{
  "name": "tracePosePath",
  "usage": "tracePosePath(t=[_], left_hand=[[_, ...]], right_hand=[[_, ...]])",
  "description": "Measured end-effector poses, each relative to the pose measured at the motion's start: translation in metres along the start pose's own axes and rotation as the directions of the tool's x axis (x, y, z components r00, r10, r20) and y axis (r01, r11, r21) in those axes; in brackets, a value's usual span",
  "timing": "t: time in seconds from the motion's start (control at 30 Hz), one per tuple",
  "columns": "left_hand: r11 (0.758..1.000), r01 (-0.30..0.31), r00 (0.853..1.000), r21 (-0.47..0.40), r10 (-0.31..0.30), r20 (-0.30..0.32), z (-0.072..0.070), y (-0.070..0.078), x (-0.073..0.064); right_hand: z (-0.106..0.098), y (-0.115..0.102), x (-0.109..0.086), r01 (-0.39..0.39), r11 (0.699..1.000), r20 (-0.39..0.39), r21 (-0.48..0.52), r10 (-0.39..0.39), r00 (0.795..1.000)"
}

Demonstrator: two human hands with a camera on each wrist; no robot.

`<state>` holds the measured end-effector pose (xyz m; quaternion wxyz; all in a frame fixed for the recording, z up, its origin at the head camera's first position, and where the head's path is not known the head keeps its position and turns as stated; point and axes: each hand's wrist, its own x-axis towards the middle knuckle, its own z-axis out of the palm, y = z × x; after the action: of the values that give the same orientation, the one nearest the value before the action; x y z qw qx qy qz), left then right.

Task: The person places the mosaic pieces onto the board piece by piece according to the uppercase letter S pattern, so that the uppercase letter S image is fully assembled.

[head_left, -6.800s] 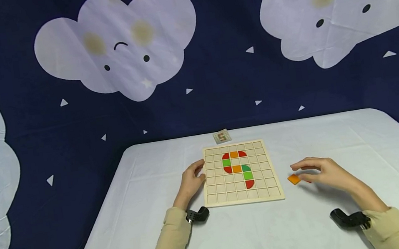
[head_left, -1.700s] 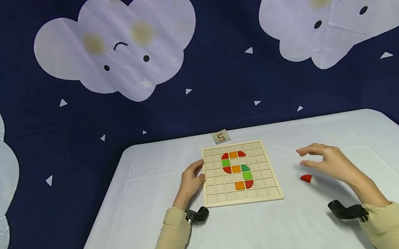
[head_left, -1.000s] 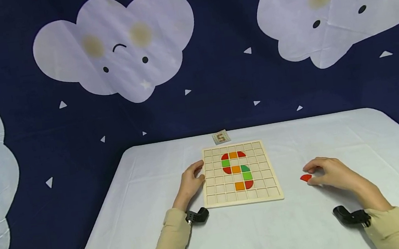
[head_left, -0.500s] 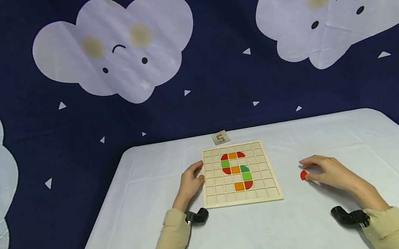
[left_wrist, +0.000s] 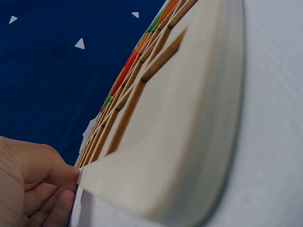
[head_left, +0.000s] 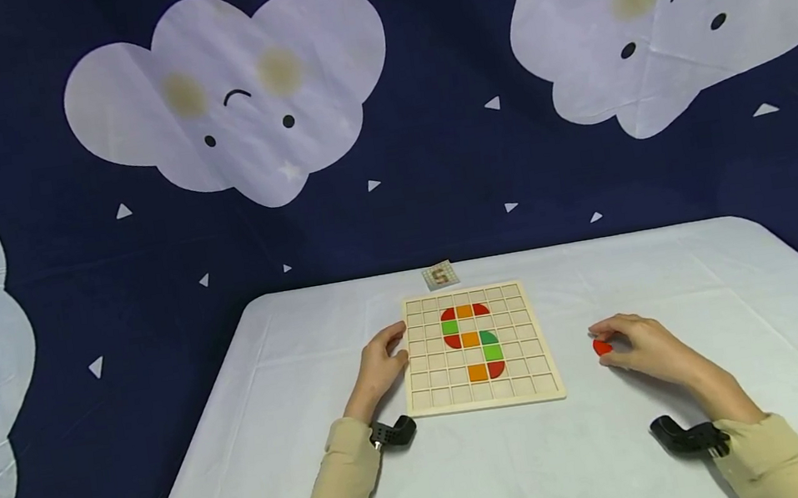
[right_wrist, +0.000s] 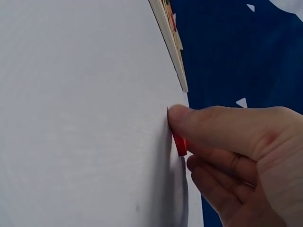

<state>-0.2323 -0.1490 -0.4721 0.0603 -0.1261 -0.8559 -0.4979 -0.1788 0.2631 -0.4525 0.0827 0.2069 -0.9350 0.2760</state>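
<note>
A pale wooden grid board point(head_left: 430, 400) lies on the white table, with red, orange and green tiles set in its squares in an S-like shape. My left hand point(head_left: 377, 370) rests against the board's left side; its thumb point(left_wrist: 57, 171) touches the edge in the left wrist view, the other fingers bent beneath it. To the right of the board, my right hand point(head_left: 646, 347) pinches a red quarter-round tile point(right_wrist: 179, 143) between thumb and fingers. The tile is held close over the cloth, partly covered by the thumb.
A small picture card point(head_left: 440, 275) showing an S pattern lies behind the board. The white-clothed table point(head_left: 504, 471) ends at a dark blue curtain point(head_left: 454, 208) with clouds. A black wrist camera point(head_left: 394, 432) sits on the left wrist, another on the right.
An orange tile beside the right hand has gone into the board's bottom tile row. The right hand has since reached down, picked up the red tile and moved slightly left. The left hand stays put.
</note>
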Motion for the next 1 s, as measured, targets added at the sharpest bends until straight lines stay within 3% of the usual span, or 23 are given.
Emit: tracePosePath(t=[0.33,0.67,0.8,1.0], left_hand=[[1.000,0.005,1.000,0.004,-0.005,0.002,0.001,0.000,0.002],[1.000,0.010,1.000,0.003,-0.010,0.003,0.001,0.001,0.002],[1.000,0.010,1.000,0.017,-0.010,0.004,0.001,0.000,0.000],[1.000,0.002,1.000,0.018,-0.002,0.000,0.000,0.000,-0.001]], right_hand=[[-0.005,0.004,-0.007,0.027,1.000,-0.027,-0.010,-0.028,0.999],[0.002,0.009,-0.009,0.093,0.993,-0.093,-0.069,-0.099,0.991],[-0.001,0.004,-0.008,0.076,0.996,-0.097,-0.041,-0.080,0.992],[-0.016,-0.011,0.000,0.086,0.996,-0.175,-0.033,-0.091,0.980]])
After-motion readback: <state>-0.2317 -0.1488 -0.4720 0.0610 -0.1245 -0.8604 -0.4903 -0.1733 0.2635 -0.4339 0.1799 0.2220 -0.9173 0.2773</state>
